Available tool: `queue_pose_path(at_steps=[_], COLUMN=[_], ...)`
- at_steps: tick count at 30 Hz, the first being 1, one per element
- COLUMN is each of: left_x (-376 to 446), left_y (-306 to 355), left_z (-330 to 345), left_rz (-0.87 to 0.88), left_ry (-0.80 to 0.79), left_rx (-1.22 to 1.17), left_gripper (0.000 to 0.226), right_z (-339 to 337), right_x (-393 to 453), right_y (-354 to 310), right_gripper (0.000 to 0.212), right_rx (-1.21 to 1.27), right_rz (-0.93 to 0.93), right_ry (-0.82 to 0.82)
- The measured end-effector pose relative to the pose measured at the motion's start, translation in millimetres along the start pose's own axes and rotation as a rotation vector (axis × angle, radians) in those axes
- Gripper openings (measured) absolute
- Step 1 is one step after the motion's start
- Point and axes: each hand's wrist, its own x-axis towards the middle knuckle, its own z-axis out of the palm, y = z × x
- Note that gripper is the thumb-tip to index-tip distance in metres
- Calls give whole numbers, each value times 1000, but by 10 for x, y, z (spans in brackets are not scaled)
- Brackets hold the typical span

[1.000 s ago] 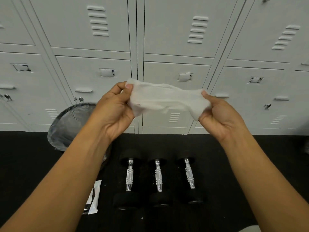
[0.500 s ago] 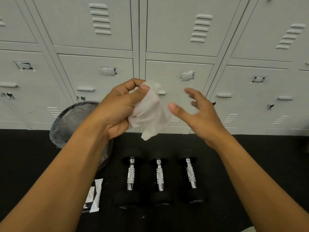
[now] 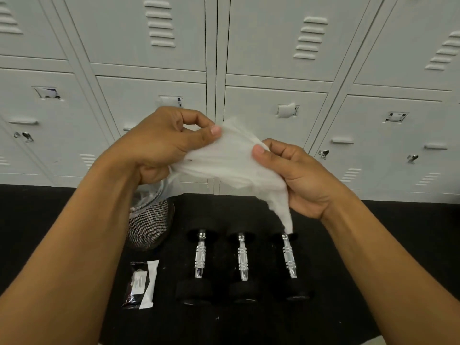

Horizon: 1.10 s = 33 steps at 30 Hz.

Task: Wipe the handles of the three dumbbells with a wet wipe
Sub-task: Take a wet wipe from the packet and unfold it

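Observation:
Both hands hold a white wet wipe point(image 3: 232, 161) in the air above the floor. My left hand point(image 3: 161, 145) pinches its upper left edge between thumb and fingers. My right hand point(image 3: 296, 175) grips its right side, and a corner of the wipe hangs down from it. Three dumbbells with black ends and chrome handles lie side by side on the black floor below: the left dumbbell point(image 3: 200, 257), the middle dumbbell point(image 3: 242, 260) and the right dumbbell point(image 3: 288, 257). Neither hand touches them.
A wipe packet point(image 3: 143, 285) lies on the floor left of the dumbbells. A black mesh bin point(image 3: 149, 225) with a clear liner stands behind it, partly hidden by my left arm. Grey lockers point(image 3: 273, 70) fill the wall behind.
The wipe was stretched between both hands, then my right hand let go and it hung bunched from my left. Now my right hand grips it again and it is spread.

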Motion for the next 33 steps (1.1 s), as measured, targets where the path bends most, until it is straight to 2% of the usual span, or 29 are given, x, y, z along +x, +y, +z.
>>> queue_pose_path(at_steps=[1, 3, 5, 6, 8, 10, 12, 14, 17, 24, 27, 29, 33], left_x=[34, 98, 105, 87, 30, -38, -59, -52, -16, 12, 12, 21, 73], left_y=[-33, -161, -317, -391, -480, -490, -464, -441, -437, -426, -434, -456, -489], left_z=[-10, 7, 95, 161, 316, 464, 586, 669, 683, 588, 539, 528, 481], left_rz=[-24, -148, -334, -437, -588, -614, -498, -342, -230, -157, -116, -122, -153], left_ry=[71, 258, 311, 259, 54, -159, -236, -166, -21, 23, 79, 85, 132], left_rx=[-114, -490, -756, -783, -751, -682, -622, -583, -616, -778, -747, -702, -601], left_gripper=[21, 40, 62, 73, 95, 108, 96, 65, 24, 20, 7, 5, 5], right_z=[21, 42, 17, -4, -44, -65, -66, -84, -133, -265, -309, -296, -298], right_x=[-1, 4, 24, 34, 50, 59, 63, 61, 50, 49, 32, 29, -30], right_y=[-8, -22, -39, -48, -60, -53, -43, -27, -6, -19, -65, -55, -48], right_gripper=[13, 22, 39, 44, 50, 53, 53, 51, 48, 34, 27, 27, 37], right_rx=[62, 189, 292, 332, 423, 473, 484, 467, 428, 441, 439, 416, 318], right_rz=[5, 6, 5, 10, 44, 90, 108, 93, 73, -5, -28, -16, 62], right_ry=[-7, -2, 26, 39, 36, 22, 6, -1, 29, 225, 340, 335, 209])
